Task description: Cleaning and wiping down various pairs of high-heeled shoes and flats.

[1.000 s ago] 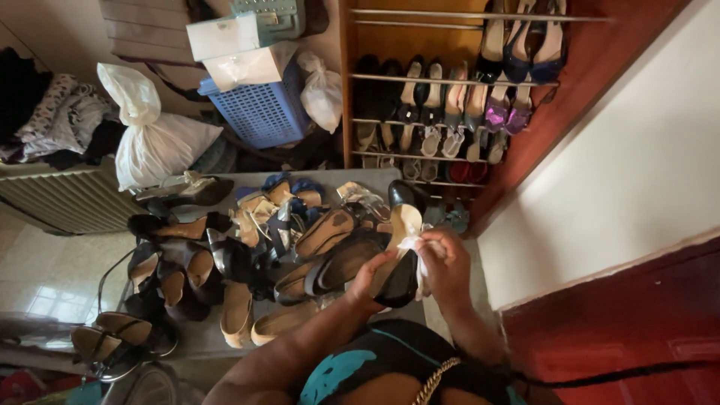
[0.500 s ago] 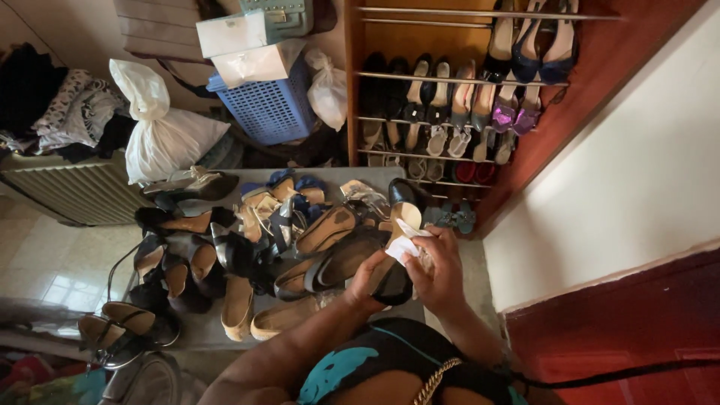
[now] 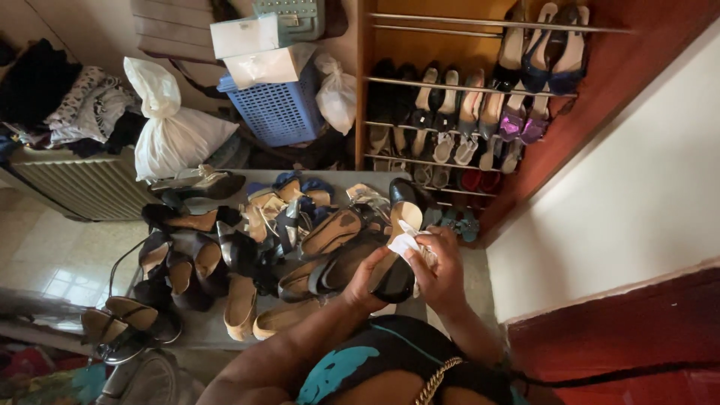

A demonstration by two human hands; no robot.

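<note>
At centre frame, the left hand (image 3: pixel 365 279) is gripping a black shoe (image 3: pixel 395 259) by its heel end, toe pointing to 12 o'clock, above the surface (image 3: pixel 375 177); the right hand (image 3: pixel 441 264) is pinching a white cloth (image 3: pixel 406 241) against its insole. A loosening grip could be dropping it onto the shoe pile (image 3: pixel 262 240) at 9 o'clock.

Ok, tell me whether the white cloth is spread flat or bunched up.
Bunched: the white cloth is crumpled in the right hand.
</note>
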